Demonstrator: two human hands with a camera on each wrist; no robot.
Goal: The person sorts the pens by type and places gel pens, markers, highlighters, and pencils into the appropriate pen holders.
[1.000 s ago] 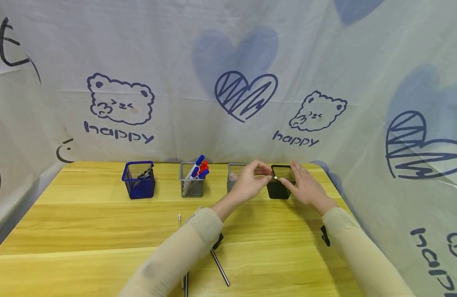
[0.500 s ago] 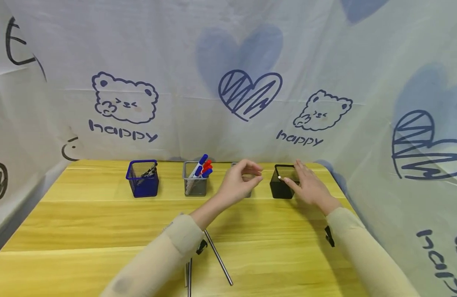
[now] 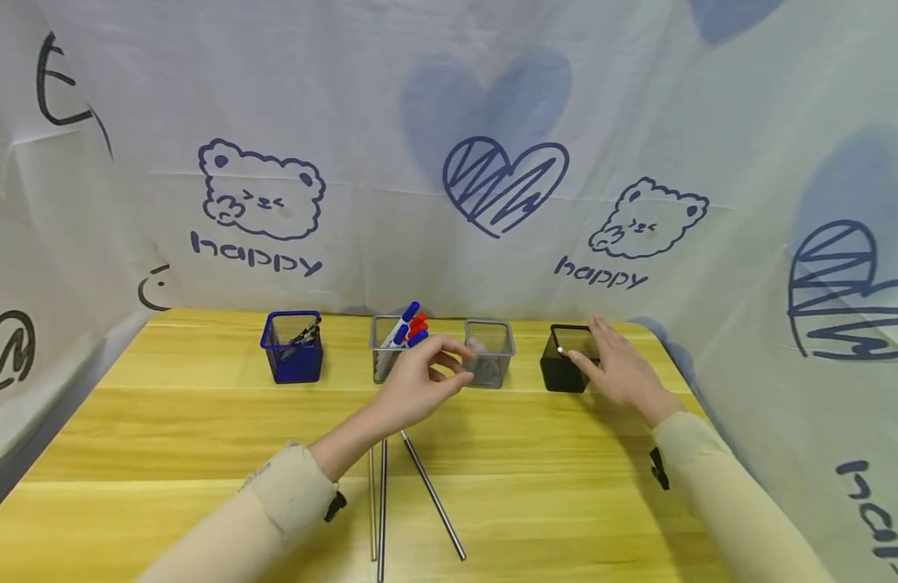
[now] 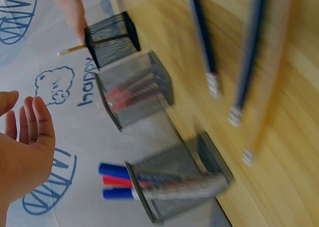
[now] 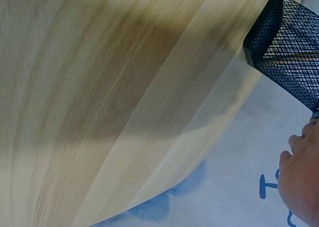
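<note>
My left hand [image 3: 419, 385] hovers above the table near the grey mesh pen holders, fingers loosely curved and holding nothing. At the right, my right hand [image 3: 623, 368] holds the black mesh pen holder [image 3: 563, 376], its thumb at the near rim and its fingers along the right side. A pencil [image 4: 73, 50] stands in that holder, its pale end above the rim. Three more pencils lie on the table: a thin tan one [image 3: 372, 510] and two dark ones, the left dark pencil [image 3: 382, 518] and the slanted dark pencil [image 3: 436, 498].
A blue mesh pen holder [image 3: 297, 366] with dark pens stands at the left. One grey holder [image 3: 379, 366] has blue- and red-capped markers [image 3: 408, 325]; the other grey holder [image 3: 487, 374] contains pinkish-red items. Behind the table [image 3: 201, 453] hangs a printed cloth [image 3: 376, 105].
My left hand has drawn back left and toward me from the black pen holder, uncovering the right grey holder. My right hand stays on the black holder. The head view has shifted slightly.
</note>
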